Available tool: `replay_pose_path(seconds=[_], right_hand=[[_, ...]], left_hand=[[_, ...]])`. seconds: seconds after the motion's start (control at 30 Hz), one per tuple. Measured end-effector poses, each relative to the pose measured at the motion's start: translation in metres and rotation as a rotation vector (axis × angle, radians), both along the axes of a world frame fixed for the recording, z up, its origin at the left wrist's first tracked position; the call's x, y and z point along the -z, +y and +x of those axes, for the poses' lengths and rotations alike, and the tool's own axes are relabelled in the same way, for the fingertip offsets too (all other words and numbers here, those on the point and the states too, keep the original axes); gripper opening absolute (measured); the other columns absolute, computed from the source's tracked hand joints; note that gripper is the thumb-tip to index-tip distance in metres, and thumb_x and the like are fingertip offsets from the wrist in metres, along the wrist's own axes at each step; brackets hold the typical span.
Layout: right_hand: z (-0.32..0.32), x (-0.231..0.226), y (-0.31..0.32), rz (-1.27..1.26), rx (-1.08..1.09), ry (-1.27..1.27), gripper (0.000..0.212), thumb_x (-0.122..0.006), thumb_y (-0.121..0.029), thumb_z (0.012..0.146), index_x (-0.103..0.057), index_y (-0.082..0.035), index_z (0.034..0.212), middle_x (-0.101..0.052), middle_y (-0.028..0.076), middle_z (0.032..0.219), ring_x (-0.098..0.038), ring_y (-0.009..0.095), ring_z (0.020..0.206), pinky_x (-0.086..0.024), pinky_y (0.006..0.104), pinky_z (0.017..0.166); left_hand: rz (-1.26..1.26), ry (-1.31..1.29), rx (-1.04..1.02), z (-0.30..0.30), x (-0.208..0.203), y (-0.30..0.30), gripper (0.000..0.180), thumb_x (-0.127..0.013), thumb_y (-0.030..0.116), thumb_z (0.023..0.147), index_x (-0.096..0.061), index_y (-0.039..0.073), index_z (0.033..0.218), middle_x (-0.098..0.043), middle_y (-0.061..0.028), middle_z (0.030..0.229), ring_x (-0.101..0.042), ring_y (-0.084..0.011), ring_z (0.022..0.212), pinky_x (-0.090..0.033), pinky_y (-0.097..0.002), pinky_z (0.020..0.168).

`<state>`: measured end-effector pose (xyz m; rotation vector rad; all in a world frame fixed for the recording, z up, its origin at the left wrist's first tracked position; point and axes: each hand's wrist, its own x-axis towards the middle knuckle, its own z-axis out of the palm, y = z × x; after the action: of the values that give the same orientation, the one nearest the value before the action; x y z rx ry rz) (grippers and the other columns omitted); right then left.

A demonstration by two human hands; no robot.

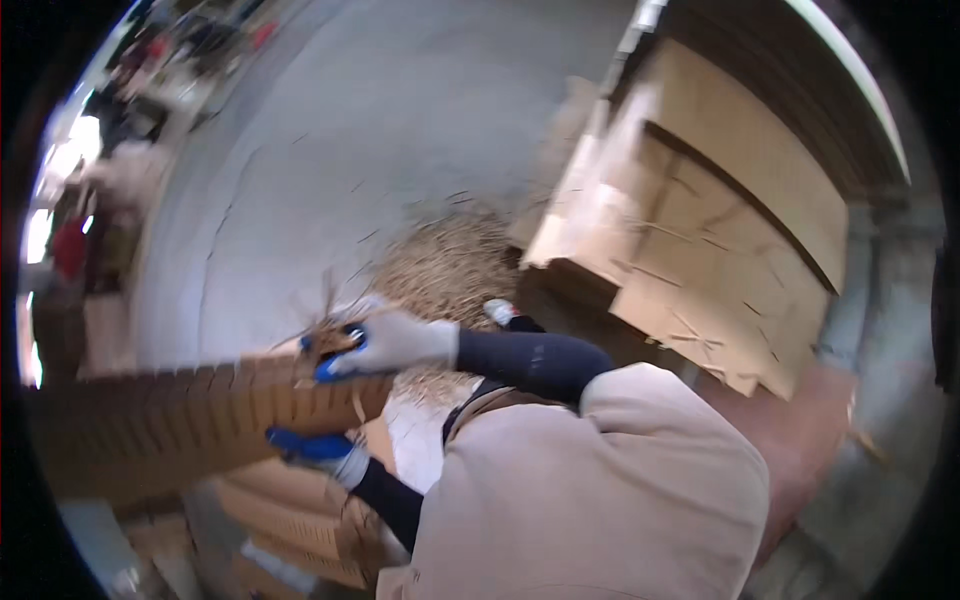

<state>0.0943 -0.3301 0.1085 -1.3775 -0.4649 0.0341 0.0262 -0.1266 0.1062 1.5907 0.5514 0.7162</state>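
A long stack of brown cardboard sheets (190, 425), with slots cut along its side, extends to the left in front of me. My right hand (385, 345), in a grey glove with blue fingers, is closed at the stack's near end around a tuft of thin cardboard strips (325, 340). Lower down, my left hand (318, 447) wears the same kind of glove. Its fingers lie stretched out along the stack's lower side; whether they press on it I cannot tell. One loose strip hangs between the two hands.
Cardboard scraps (450, 260) lie heaped on the grey floor (400, 110) ahead. On the right stands a tall stack of flat cardboard (750, 240) with loose strips on it. More slotted cardboard (285, 500) sits below my left hand. Blurred clutter fills the far left.
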Motion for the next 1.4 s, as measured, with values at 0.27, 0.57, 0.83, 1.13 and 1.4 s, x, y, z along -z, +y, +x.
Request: replay_pose_path(seconds=[0.27,0.57,0.83,1.13,1.4], right_hand=[[0.006,0.009,0.012,0.23,-0.144,0.157,0.019,-0.072,-0.007,0.088,-0.074,0.001,0.106,-0.075,0.006,0.089,-0.066,0.007,0.079,-0.053,0.0222,0.07],[0.025,0.04,0.05,0.406,-0.091,0.337,0.023,-0.053,-0.022,0.101,-0.064,-0.002,0.101,-0.067,0.005,0.083,-0.065,0.014,0.075,-0.053,0.0263,0.07],[0.082,0.046,0.043,0.155,-0.105,0.13,0.027,-0.065,-0.019,0.095,-0.07,0.005,0.108,-0.069,0.007,0.083,-0.064,0.012,0.07,-0.052,0.0258,0.066],[0.005,0.042,0.083,0.018,-0.557,-0.076,0.056,-0.085,-0.026,0.075,-0.064,0.0,0.12,-0.067,0.015,0.115,-0.067,0.022,0.099,-0.053,0.0336,0.086],[-0.003,0.034,0.072,0.064,-0.199,-0.261,0.025,-0.079,-0.015,0.083,-0.072,0.0,0.101,-0.073,0.012,0.09,-0.07,0.018,0.08,-0.055,0.03,0.072]], left_hand=[[-0.169,-0.406,0.045,-0.004,0.015,-0.009,0.053,-0.073,0.031,0.088,-0.052,0.002,0.127,-0.059,-0.0094,0.122,-0.06,-0.0221,0.108,-0.05,-0.0388,0.094],[0.048,-0.424,-0.16,-0.049,0.037,0.023,0.06,-0.076,0.035,0.086,-0.052,-0.001,0.127,-0.061,-0.0095,0.12,-0.061,-0.0208,0.106,-0.051,-0.0377,0.093],[-0.205,-0.53,-0.281,-0.083,0.055,0.055,0.062,-0.076,0.032,0.087,-0.047,0.005,0.135,-0.057,-0.008,0.128,-0.061,-0.0246,0.109,-0.053,-0.0429,0.095],[-0.218,-0.503,-0.305,-0.08,0.065,0.044,0.052,-0.078,0.022,0.083,-0.055,0.0,0.125,-0.063,-0.0079,0.114,-0.063,-0.0201,0.099,-0.054,-0.0358,0.089],[-0.098,-0.512,-0.363,-0.057,0.037,0.009,0.045,-0.076,0.017,0.081,-0.058,0.0,0.119,-0.063,-0.0028,0.095,-0.057,-0.0095,0.075,-0.049,-0.023,0.069]])
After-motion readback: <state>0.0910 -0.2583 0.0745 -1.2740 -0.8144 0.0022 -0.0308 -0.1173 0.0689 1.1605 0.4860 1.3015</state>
